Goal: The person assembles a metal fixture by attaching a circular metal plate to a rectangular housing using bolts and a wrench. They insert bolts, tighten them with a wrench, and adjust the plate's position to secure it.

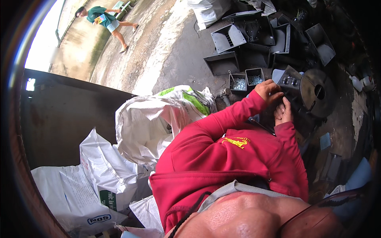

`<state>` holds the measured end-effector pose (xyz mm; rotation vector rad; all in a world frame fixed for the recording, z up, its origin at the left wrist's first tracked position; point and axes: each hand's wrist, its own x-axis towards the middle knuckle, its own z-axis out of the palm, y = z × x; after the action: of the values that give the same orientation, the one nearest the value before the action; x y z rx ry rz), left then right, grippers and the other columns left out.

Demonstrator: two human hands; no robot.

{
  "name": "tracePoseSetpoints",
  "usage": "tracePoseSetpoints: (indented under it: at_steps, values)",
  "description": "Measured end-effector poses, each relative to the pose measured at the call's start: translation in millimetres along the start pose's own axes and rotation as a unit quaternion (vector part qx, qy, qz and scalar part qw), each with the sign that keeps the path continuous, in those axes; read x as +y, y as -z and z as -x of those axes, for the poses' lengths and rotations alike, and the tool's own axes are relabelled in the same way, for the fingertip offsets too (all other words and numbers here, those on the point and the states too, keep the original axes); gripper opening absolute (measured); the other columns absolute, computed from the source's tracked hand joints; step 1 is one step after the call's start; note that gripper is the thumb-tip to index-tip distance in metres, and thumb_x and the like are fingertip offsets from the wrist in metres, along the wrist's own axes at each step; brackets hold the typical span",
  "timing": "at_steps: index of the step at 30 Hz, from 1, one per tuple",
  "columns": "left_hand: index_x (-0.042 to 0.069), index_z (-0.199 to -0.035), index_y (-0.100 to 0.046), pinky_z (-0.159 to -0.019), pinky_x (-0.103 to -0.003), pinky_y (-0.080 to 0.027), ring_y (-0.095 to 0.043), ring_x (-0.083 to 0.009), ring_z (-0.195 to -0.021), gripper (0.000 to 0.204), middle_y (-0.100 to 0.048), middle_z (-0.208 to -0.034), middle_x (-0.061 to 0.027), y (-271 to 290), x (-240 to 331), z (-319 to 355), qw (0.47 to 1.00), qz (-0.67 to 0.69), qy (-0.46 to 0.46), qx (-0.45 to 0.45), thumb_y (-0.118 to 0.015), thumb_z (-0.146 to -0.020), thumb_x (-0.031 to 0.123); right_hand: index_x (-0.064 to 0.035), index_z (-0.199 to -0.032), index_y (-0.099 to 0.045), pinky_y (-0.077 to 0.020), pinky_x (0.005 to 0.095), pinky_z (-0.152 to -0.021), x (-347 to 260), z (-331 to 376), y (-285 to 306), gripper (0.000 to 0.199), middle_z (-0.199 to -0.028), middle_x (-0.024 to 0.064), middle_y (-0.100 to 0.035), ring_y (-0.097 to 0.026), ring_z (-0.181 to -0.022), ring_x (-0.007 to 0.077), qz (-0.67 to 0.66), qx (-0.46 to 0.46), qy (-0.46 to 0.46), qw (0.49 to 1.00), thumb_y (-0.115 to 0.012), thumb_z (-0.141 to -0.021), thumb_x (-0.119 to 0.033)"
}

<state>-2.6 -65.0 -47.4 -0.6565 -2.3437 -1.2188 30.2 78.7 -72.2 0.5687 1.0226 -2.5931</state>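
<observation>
My left hand (269, 91) is at the near left edge of a dark machine, its fingers bent and pressed together. Just below it, my right hand (283, 111) is closed, with the fingers curled in. Whatever lies between the fingers is too small or hidden to make out. Beside the hands is a round dark metal disc (306, 94) with a central opening. Next to the disc, a metal plate (289, 75) carries several small knobs or bolts. Left of my left hand stand two small black trays (238, 84) (254, 75) holding small shiny metal pieces, perhaps screws.
Several dark angular metal housings (256, 47) lie heaped beyond the trays. A large open white sack (147, 119) and more white sacks (75, 194) fill the left side, by a dark panel (71, 119). A person (105, 20) walks outside at the far left. White bottles (357, 83) stand far right.
</observation>
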Motion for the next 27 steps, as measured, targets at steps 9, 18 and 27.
tracePoseSetpoints:
  at_steps: [9, 18, 27]
  values:
    - [0.008, -0.087, -0.068, -0.059, -0.032, -0.049, -0.06, -0.0224, -0.065, 0.019, -0.059, -0.078, -0.0072, -5.0, 0.5, 3.4, 0.999, 0.023, 0.046, 0.013, -0.076, -0.074, 0.018, -0.0178, -0.07, -0.045, -0.0201, 0.0215, -0.038, -4.9, -2.2, 0.7, 0.027, -0.051, -0.0083, -0.032, -0.025, -0.039, 0.0039, -0.006, -0.002, 0.01, 1.0, -0.065, -0.084, -0.03]
    - [0.012, -0.091, -0.07, -0.06, -0.034, -0.047, -0.057, -0.0235, -0.067, 0.019, -0.059, -0.073, -0.0038, 11.3, -12.1, -29.3, 0.974, -0.071, -0.185, -0.109, -0.072, -0.072, 0.01, -0.0196, -0.067, -0.042, -0.0199, 0.0211, -0.035, -0.9, -1.9, -0.8, 0.031, -0.047, -0.0094, -0.031, -0.026, -0.036, 0.0039, -0.001, 0.005, 0.008, 1.0, -0.065, -0.085, -0.03]
    - [0.005, -0.08, -0.066, -0.056, -0.028, -0.048, -0.061, -0.0186, -0.061, 0.014, -0.061, -0.072, -0.0063, -1.2, 7.7, -14.4, 1.0, 0.016, -0.006, -0.004, -0.076, -0.073, 0.009, -0.019, -0.074, -0.044, -0.0185, 0.0193, -0.035, -8.1, 5.3, -1.6, 0.026, -0.049, -0.0098, -0.03, -0.024, -0.036, 0.0026, -0.038, -0.009, 0.003, 0.999, -0.065, -0.085, -0.031]
